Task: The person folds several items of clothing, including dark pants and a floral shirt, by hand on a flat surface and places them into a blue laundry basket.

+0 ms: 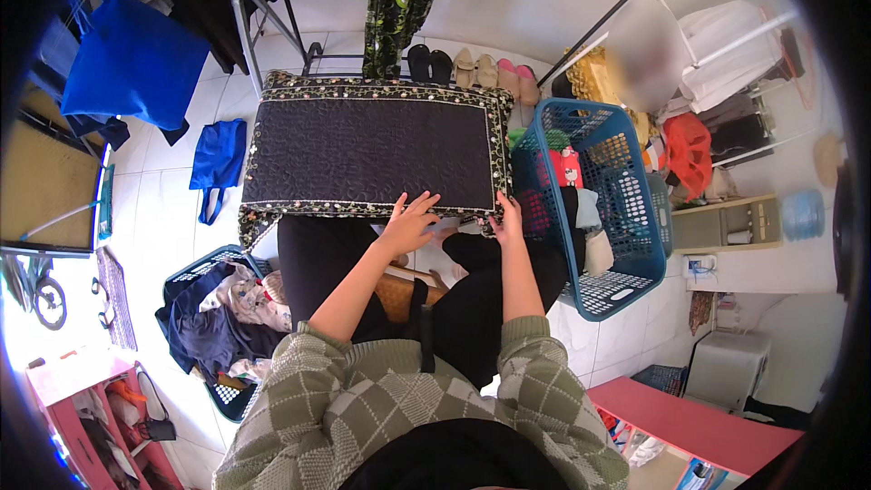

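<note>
A black quilted cloth with a floral embroidered border lies over a flat, low surface in front of my knees. Its border hangs down at the near edge. My left hand rests on the near border with its fingers spread and holds nothing. At the near right corner, my right hand is curled around the cloth's edge, fingers on the border. What supports the cloth is hidden beneath it.
To the right, a blue plastic laundry basket holds folded clothes. Another basket at left is heaped with garments. Several shoes line the rack behind the cloth. A blue bag lies on the tiles. Clothes racks stand beyond.
</note>
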`<action>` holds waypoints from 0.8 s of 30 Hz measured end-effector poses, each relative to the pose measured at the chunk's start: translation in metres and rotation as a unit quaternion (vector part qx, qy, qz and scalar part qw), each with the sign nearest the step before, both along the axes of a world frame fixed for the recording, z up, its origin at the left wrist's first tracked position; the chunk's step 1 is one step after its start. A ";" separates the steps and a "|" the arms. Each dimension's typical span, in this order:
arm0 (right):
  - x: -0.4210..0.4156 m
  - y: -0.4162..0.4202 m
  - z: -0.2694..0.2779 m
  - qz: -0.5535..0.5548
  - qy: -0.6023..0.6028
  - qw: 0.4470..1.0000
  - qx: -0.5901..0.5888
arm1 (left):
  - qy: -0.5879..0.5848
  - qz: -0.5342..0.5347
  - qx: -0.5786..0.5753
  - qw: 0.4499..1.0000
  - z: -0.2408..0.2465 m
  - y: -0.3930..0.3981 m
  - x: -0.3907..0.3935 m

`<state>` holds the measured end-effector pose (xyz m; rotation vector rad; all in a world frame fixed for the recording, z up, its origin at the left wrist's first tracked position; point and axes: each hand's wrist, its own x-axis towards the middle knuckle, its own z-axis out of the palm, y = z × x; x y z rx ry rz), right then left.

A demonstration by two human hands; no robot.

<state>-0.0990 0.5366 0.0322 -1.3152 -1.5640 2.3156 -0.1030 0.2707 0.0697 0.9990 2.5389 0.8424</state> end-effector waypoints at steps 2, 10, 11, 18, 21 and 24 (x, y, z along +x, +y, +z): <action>0.005 0.005 0.000 0.039 0.027 0.998 -0.041 | -0.011 0.001 0.002 1.000 -0.004 -0.004 -0.003; 0.012 -0.062 0.034 0.247 -0.047 0.727 0.639 | 0.064 0.036 0.001 0.997 -0.010 -0.006 0.007; 0.014 -0.068 0.027 0.301 0.017 0.684 0.664 | 0.072 0.037 0.008 0.997 -0.009 -0.006 0.008; 0.030 -0.103 0.014 0.302 0.021 0.658 0.689 | 0.154 0.222 0.106 0.957 0.016 -0.100 0.030; 0.025 -0.120 0.009 0.312 -0.003 0.636 0.706 | 0.175 0.374 0.109 0.904 0.018 -0.173 0.052; 0.015 -0.172 0.014 0.410 0.138 0.610 0.664 | 0.141 0.528 0.059 0.835 -0.009 -0.243 0.090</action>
